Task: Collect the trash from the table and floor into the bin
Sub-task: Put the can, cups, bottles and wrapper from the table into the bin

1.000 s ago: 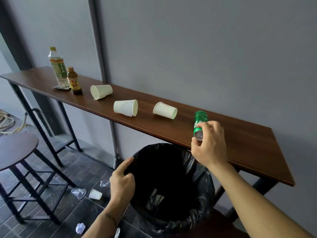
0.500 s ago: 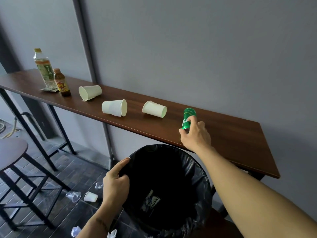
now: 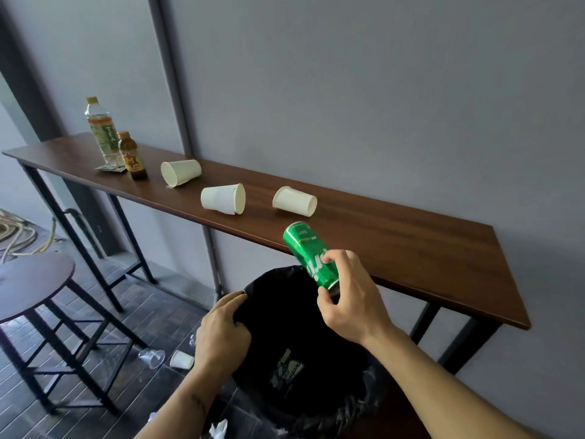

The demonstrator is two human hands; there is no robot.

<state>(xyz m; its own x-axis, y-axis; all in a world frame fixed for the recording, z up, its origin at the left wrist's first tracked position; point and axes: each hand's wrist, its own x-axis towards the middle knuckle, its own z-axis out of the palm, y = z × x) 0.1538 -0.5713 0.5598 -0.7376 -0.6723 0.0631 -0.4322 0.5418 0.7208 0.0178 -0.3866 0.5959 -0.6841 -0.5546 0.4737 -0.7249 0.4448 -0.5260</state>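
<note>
At the centre of the frame the right hand (image 3: 346, 299) pinches a green soda can (image 3: 310, 254) by its lower end, thumb and fingers curled round it. The can is tilted, its far end pointing toward the upper left, with white lettering partly hidden by the fingers; it hangs above the far rim of the bin (image 3: 364, 388). The bin sits at lower centre, lined with a black bag, and a printed wrapper (image 3: 286, 370) lies inside it. The left hand (image 3: 221, 331) grips the bag's left edge, fingers curled over it.

On the wooden table (image 3: 411, 248) across the middle of the frame, three white paper cups lie on their sides: one at left (image 3: 181, 172), one in the middle (image 3: 223, 199), one to the right (image 3: 294, 201). Toward the upper left stand a tea bottle (image 3: 102, 131) and a small brown bottle (image 3: 132, 156). On the floor at lower left lie a clear plastic cup (image 3: 152, 358) and a small white cup (image 3: 182, 359), beside a round stool (image 3: 31, 283).
</note>
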